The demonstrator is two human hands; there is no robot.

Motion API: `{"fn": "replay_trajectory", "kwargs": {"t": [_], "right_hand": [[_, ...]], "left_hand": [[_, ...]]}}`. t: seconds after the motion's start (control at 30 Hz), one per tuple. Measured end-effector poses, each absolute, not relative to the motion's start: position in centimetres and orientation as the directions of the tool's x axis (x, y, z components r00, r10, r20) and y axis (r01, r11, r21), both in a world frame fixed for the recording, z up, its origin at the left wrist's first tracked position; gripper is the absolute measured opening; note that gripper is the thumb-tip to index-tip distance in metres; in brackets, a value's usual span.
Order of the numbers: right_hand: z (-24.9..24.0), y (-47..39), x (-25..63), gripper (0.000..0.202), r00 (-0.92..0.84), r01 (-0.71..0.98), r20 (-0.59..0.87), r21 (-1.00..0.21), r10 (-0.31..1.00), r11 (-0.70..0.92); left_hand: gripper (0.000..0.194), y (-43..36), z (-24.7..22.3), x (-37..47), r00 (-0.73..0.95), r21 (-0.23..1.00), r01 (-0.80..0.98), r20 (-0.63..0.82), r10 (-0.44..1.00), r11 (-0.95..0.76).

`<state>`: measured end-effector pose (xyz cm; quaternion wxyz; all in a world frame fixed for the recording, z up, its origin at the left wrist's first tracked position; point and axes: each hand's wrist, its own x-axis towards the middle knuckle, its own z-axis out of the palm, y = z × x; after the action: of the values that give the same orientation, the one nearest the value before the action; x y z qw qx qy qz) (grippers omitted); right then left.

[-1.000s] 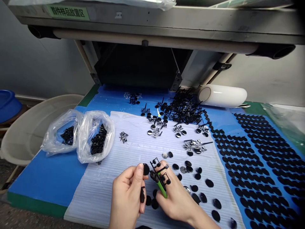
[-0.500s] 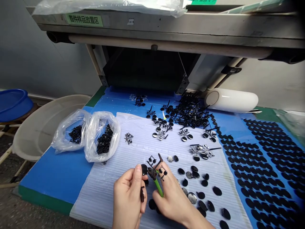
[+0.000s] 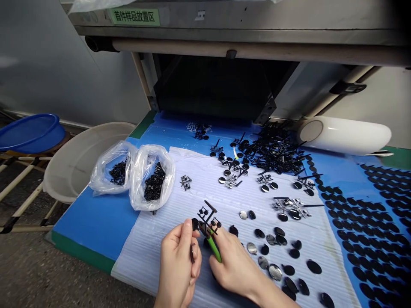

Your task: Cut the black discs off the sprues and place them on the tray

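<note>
My left hand point(image 3: 180, 261) is closed, pinching a round black disc point(image 3: 195, 223) between thumb and fingers. A small dark piece point(image 3: 192, 252) also shows between its lower fingers. In my right hand point(image 3: 239, 263) is a pair of green-handled nippers point(image 3: 215, 250), fingers wrapped round the grips. The nippers' jaws meet the branching black plastic sprue point(image 3: 210, 210) close beside the disc. Small parts hang from the sprue's arms; whether the disc is still joined to it I cannot tell. Loose black discs point(image 3: 314, 267) lie on the white foam sheet right of my hands.
Two clear plastic bags point(image 3: 170, 171) of small black parts stand at left, near a large pale basin point(image 3: 64, 179) and a blue basin point(image 3: 32, 132). Behind lies a heap of black sprues point(image 3: 276, 149). Rows of discs point(image 3: 346, 214) line the right, below a white roll point(image 3: 349, 134).
The view has swung, so the table scene sits further right in the picture. My hands stay together, and the sprue has turned slightly at the nippers' jaws.
</note>
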<state>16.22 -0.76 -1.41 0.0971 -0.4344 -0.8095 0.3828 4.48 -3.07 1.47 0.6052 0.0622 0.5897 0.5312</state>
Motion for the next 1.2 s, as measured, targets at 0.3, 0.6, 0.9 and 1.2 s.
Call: {"fn": "replay_trajectory", "kwargs": {"t": [0.3, 0.6, 0.9, 1.2], "right_hand": [[-0.4, -0.5, 16.1, 0.022, -0.64, 0.696, -0.349, -0.639, 0.684, 0.326], [1.7, -1.3, 22.4, 0.017, -0.382, 0.703, -0.16, -0.69, 0.91, 0.174], [-2.3, 0.8, 30.7, 0.012, -0.084, 0.799, -0.055, -0.601, 0.995, 0.034], [2.8, 2.1, 29.0, 0.012, -0.08, 0.568, -0.185, -0.816, 0.979, -0.108]], "left_hand": [[0.033, -4.2, -2.0, 0.5, -0.492, 0.776, 0.333, -0.342, 0.8, 0.536], [0.031, -4.3, -2.6, -1.9, -0.291, 0.224, 0.931, -0.013, 0.957, 0.287], [0.031, -0.1, -1.5, 3.6, 0.157, 0.31, 0.926, 0.205, 0.966, -0.216], [0.014, -0.2, 0.2, 8.3, 0.286, 0.714, 0.604, 0.219, 0.933, -0.353]]}}
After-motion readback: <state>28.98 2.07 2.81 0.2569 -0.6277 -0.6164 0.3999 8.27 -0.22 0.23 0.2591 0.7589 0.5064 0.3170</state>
